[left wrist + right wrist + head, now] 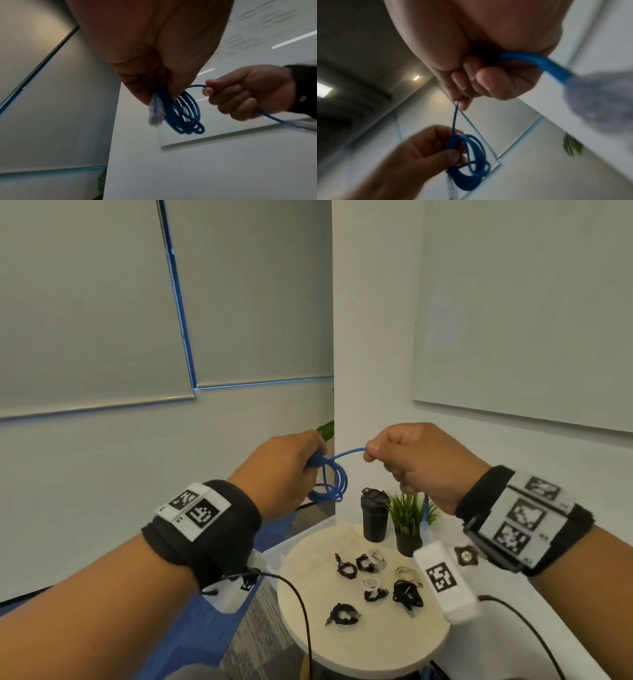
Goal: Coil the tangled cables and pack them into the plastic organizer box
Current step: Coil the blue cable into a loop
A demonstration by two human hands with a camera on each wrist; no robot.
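head view | thin blue round cable (329,481), several loops, frame centre | left hand (284,470) pinches coil | right hand (421,460) fisted round free strand | wristband print unreadable

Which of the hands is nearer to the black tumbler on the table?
Right. The right hand hangs just above the black tumbler; the left hand is farther off to its left.

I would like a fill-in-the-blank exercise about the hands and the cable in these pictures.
1. The cable being coiled is ____ in colour.
2. The finished loops hang from the ____ hand.
3. The right hand pinches the cable's ____ end.
4. The small coiled cables lie on a ____ table.

Missing words: blue; left; loose; round
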